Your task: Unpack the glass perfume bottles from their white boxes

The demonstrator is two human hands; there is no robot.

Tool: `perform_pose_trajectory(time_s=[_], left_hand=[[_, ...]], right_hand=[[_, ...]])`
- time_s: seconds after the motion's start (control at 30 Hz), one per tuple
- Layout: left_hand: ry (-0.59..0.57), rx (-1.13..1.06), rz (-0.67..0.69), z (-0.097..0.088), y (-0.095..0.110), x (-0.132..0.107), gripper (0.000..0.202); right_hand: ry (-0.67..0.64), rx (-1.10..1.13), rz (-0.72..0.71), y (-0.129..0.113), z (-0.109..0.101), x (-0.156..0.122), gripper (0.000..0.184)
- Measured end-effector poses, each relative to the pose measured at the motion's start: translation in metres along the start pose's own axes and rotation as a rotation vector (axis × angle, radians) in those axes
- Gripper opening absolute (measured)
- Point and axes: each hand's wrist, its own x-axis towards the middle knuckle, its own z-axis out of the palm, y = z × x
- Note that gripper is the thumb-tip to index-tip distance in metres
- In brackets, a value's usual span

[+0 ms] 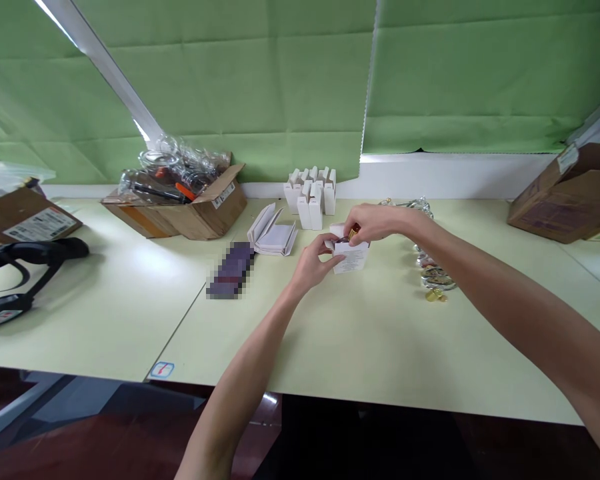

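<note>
My left hand [314, 261] grips a small white carton [351, 257] from its left side, fingers curled around it, above the pale table [360, 347]. My right hand [375, 223] pinches a small gold and dark item [351, 235] at the carton's open top. Just behind stand several upright white cartons [311, 193]. To the right of my hands lies a heap of clear-wrapped gold items [433, 273].
A stack of flat white carton blanks [273, 235] lies left of the hands, beside a blurred dark object [231, 270]. An open cardboard box [187, 203] with plastic-wrapped goods sits at back left. Another cardboard box [567, 197] is at far right. Black handheld devices [15, 273] rest at left.
</note>
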Motion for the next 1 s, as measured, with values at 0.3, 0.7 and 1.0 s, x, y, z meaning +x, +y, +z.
perform_pose_trajectory(time_s=[0.3,0.7,1.0], left_hand=[[-0.001,-0.001,-0.011,0.001,0.001,0.000,0.038],[-0.006,0.015,0.007,0.001,0.000,0.000,0.037],[-0.017,0.016,0.001,0.000,0.007,-0.001,0.035]], right_hand=[[0.080,0.109,0.015,-0.004,0.000,-0.006,0.010],[0.150,0.112,0.048,-0.016,0.009,-0.008,0.018],[0.188,-0.005,0.046,-0.018,0.022,-0.004,0.016]])
